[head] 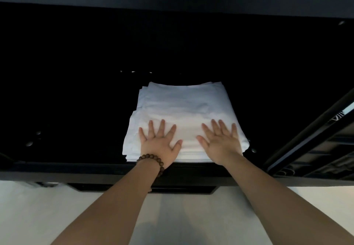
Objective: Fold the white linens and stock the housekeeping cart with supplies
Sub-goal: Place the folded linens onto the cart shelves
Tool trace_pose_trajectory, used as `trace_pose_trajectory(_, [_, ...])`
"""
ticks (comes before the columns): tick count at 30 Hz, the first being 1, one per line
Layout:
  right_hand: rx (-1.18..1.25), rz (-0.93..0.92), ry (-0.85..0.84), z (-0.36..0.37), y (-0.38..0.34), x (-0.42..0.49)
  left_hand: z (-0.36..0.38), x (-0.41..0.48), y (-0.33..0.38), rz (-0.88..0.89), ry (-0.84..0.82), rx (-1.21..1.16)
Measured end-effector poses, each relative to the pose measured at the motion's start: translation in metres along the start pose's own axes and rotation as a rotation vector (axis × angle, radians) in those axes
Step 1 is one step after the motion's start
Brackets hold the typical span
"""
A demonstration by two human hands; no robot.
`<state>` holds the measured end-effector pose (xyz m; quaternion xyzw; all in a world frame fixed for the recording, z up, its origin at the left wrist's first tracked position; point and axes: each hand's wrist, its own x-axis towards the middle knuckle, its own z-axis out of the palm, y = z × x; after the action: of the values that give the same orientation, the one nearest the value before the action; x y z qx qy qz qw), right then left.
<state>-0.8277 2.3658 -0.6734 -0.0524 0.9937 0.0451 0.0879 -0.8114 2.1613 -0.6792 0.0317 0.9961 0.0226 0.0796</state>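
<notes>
- Pressing both palms flat, fingers straight and spread, gripping nothing: left hand [160, 141] and right hand [220, 141] lying on the near half of the folded white linens [183, 103].
- Resting the stack on the dark cart shelf [76, 168], near edge sitting just at the shelf's front lip, far end reaching into the unlit interior.
- Probably risking a skewed pile: pushing harder with one palm and sliding top layers over lower ones, the far left corner showing stepped, offset edges.
- Probably risking rumpled folds by dragging the palms off rather than lifting them.
- Possibly snagging the beaded bracelet [153, 160] on the lip when pulling back, tugging linen over the edge.
- Seeing almost nothing of the shelf's depth, so possibly shoving the stack against something hidden.
</notes>
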Motion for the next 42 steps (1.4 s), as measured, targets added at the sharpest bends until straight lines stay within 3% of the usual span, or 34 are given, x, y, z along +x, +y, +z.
trace_pose_trajectory(4, [-0.026, 0.085, 0.025, 0.005, 0.022, -0.017, 0.0, -0.019, -0.014, -0.05, 0.007, -0.033])
trace_pose_trajectory(10, [-0.009, 0.064, 0.091, 0.019, 0.024, -0.057, 0.007, -0.045, -0.031, -0.034, 0.026, -0.08])
trace_pose_trajectory(17, [-0.031, 0.101, 0.15, 0.025, 0.022, -0.042, 0.006, -0.025, -0.031, -0.032, 0.026, -0.077])
trace_pose_trajectory(34, [0.063, 0.061, 0.022, -0.012, 0.011, -0.058, -0.025, -0.05, -0.019, -0.085, -0.043, -0.032])
trace_pose_trajectory(38, [0.27, -0.01, 0.175, -0.048, -0.006, -0.024, -0.052, -0.021, 0.003, 0.013, 0.113, -0.12])
trace_pose_trajectory(42, [0.253, -0.007, 0.157, -0.053, -0.014, 0.018, -0.048, 0.016, 0.025, 0.101, 0.053, -0.093])
